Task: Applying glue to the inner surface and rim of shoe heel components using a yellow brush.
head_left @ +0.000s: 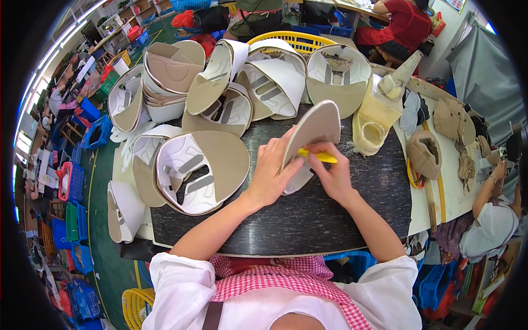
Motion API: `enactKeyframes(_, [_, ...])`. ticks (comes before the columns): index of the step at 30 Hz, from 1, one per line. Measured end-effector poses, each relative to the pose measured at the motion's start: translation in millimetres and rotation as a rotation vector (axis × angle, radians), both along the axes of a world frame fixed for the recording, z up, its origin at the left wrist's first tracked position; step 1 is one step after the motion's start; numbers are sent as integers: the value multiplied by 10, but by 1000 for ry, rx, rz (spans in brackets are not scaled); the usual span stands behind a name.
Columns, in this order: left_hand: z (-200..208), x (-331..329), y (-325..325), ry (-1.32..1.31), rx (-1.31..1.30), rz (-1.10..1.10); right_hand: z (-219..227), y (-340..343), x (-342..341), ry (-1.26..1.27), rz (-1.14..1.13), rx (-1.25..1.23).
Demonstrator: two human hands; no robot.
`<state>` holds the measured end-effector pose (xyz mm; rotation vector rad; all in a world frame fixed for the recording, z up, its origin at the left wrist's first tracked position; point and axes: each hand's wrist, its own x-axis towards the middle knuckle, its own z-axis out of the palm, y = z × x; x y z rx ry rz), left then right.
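Observation:
Over the black tabletop (275,220), my left hand (268,171) grips a beige cap piece (316,132), its curved brim standing upright. A pale part of that piece hangs below my fingers. Closed around a slim yellow tool (323,157), my right hand (334,175) presses close against the piece's right side. The tool's tip is hidden, so its exact kind cannot be made out. To the left of my left hand lies a cap (225,165) with a beige brim and white inner lining, overlapping another cap (144,170).
Several more caps (267,82) and a nested stack (173,77) crowd the table's far side. A pale yellow container (377,113) with a cone on it stands at right, near a beige cap (424,154). A yellow basket (291,39) is behind. Other people work nearby.

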<state>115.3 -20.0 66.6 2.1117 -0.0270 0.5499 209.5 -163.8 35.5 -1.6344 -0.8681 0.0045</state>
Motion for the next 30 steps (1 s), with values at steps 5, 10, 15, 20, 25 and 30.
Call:
enactKeyframes(5, [144, 105, 163, 170, -220, -122, -143, -285, -60, 56, 175, -140])
enactKeyframes(10, [274, 253, 141, 125, -120, -87, -35, -247, 81, 215, -56, 6])
enactKeyframes(15, [321, 109, 151, -12, -396, -66, 21, -787, 243, 224, -138, 48])
enactKeyframes(20, [-149, -225, 61, -112, -59, -107, 189, -1115, 813, -86, -480, -6])
enactKeyframes(25, [-377, -419, -102, 50, -295, -83, 281, -859, 499, -5, -249, 66])
enactKeyframes(30, [-94, -249, -158, 287, -208, -9, 207, -287, 508, -727, -35, -196])
